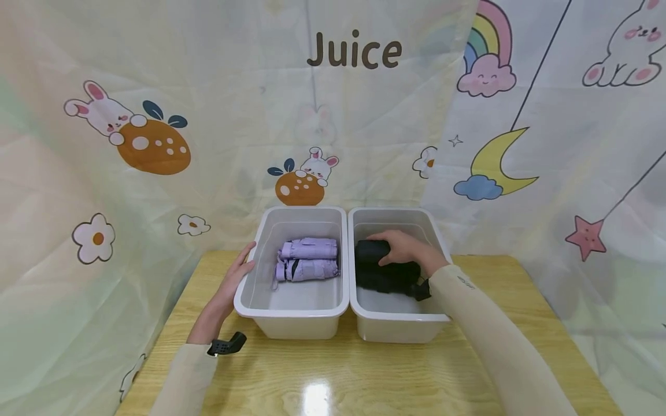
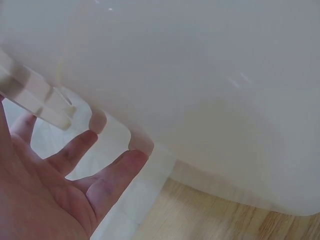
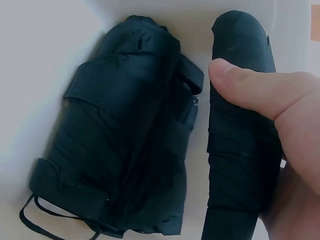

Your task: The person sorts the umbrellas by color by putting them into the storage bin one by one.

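Two grey-white plastic bins stand side by side. My left hand [image 1: 229, 286] lies against the outer left side of the left bin [image 1: 291, 314]; its spread fingertips touch the wall in the left wrist view. Inside that bin are two folded purple umbrellas [image 1: 310, 270], one behind the other. Over in the right bin [image 1: 400, 317], my right hand [image 1: 403, 247] grips a folded black umbrella [image 3: 243, 130], thumb across its near face. More folded black umbrellas [image 3: 115, 125] lie beside it, one with a cord loop. The fingers behind the held umbrella are hidden.
Both bins rest on a wooden table [image 1: 281, 370], their rims nearly touching. A printed cloth backdrop [image 1: 229, 138] hangs behind and around the table. A black band [image 1: 227, 345] sits on the left wrist.
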`<state>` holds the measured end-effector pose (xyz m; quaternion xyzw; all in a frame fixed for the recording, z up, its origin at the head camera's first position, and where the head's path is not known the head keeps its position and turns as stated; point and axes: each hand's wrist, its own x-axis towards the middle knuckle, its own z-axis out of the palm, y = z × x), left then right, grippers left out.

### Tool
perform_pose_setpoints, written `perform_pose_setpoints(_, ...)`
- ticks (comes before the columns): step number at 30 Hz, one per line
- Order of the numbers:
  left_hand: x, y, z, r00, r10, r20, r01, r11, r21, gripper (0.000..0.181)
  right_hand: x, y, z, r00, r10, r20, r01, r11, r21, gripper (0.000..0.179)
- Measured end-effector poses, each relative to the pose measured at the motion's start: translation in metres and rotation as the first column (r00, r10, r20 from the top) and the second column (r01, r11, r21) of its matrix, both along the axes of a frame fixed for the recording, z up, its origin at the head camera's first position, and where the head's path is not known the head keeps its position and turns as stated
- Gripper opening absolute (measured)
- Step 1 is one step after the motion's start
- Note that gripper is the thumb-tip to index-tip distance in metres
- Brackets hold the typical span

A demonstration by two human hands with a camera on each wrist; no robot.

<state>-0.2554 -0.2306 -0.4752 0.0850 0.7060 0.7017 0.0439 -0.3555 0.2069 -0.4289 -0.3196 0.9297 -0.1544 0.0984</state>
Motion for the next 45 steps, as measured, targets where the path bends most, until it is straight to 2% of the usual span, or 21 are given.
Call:
perform_pose_setpoints(8,0.000,0.000,-0.001,1.000,-0.003,0.002,0.003,1.000,0.011,0.058,0.000,-0.001,-0.009,0.999,-0.020,0.048,0.021,0.999,-0.029,0.070)
perform_pose_setpoints(14,0.001,-0.002,0.000,1.000,-0.009,-0.002,0.009,1.000,0.001,0.058,-0.002,0.000,-0.017,0.998,-0.021,0.051,0.024,0.998,-0.056,0.070)
perform_pose_setpoints(26,-0.001,-0.001,0.000,0.999,-0.038,-0.026,0.038,0.999,-0.005,0.058,-0.004,-0.001,-0.025,0.991,-0.080,0.107,0.089,0.993,-0.079,0.073)
perform_pose_setpoints(33,-0.002,-0.001,0.001,0.999,-0.025,-0.030,0.024,1.000,-0.012,0.057,-0.009,0.000,-0.029,0.991,-0.085,0.106,0.095,0.992,-0.086,0.074)
perform_pose_setpoints(45,0.001,0.000,0.000,1.000,-0.024,-0.013,0.024,1.000,-0.004,0.058,-0.013,-0.001,-0.038,0.979,-0.108,0.172,0.129,0.985,-0.113,0.078)
